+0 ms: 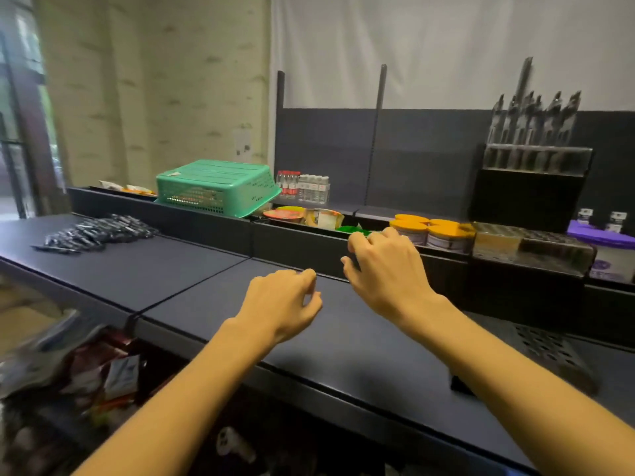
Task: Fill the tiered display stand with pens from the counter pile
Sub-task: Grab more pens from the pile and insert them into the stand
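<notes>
**Both Hands Empty Above the Counter**

Both bare forearms reach forward over the dark counter (178, 280). The left hand (285, 300) and the higher right hand (385, 266) hover palm-down, fingers loosely curled, holding nothing. The pen pile (96, 231) lies far left; the tiered display stand (532, 187), its top tier holding pens, stands far right.

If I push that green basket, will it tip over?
Probably it slides rather than tips: the basket sits upside down on its wide rim. It looks like thin slotted plastic, so likely light. It rests partly over other goods, so it may wobble.
</notes>
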Available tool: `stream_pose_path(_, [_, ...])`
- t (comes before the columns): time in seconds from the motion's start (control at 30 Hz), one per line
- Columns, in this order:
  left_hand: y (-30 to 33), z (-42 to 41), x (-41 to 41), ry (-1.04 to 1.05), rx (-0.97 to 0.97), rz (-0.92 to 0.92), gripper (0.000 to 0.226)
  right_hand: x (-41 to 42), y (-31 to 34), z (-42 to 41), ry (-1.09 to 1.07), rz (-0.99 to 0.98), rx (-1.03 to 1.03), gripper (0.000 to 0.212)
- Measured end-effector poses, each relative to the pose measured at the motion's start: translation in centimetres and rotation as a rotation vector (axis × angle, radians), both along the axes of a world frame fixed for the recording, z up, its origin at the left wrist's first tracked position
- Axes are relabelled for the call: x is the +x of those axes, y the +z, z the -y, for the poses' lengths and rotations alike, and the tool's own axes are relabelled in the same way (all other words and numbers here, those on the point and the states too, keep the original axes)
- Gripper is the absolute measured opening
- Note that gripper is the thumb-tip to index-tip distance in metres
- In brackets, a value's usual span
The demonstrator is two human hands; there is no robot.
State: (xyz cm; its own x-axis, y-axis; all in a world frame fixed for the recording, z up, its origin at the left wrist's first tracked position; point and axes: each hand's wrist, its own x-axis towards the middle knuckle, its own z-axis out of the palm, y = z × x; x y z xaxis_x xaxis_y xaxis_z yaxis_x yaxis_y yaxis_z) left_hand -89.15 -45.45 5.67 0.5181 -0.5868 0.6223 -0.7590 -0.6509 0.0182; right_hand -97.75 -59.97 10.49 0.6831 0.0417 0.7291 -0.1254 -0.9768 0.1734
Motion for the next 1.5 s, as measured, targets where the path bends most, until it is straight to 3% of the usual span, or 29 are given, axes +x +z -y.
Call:
stream_pose_path(0.6, [-3.6, -29.8, 24.0, 0.151, 0.081, -0.081, 0.023, 26.6, -5.2, -25.9, 0.041, -0.206, 0.172, 0.024])
stream_pose_path(1.07, [-6.6, -40.3, 46.6, 0.171, 0.117, -0.151, 0.018, 50.0, -9.0, -32.5, 0.012, -0.297, 0.157, 0.017])
stream_pose_path(1.23, [-7.5, -44.8, 55.6, 0.047, 0.079, -0.149, 0.018, 56.7, -10.6, -33.8, -0.039, -0.303, 0.180, 0.012])
stream_pose_path(1.5, [-7.2, -47.3, 65.3, -0.348, 0.091, -0.220, 0.055, 61.0, -12.6, -36.1, -0.310, -0.111, 0.069, 0.034])
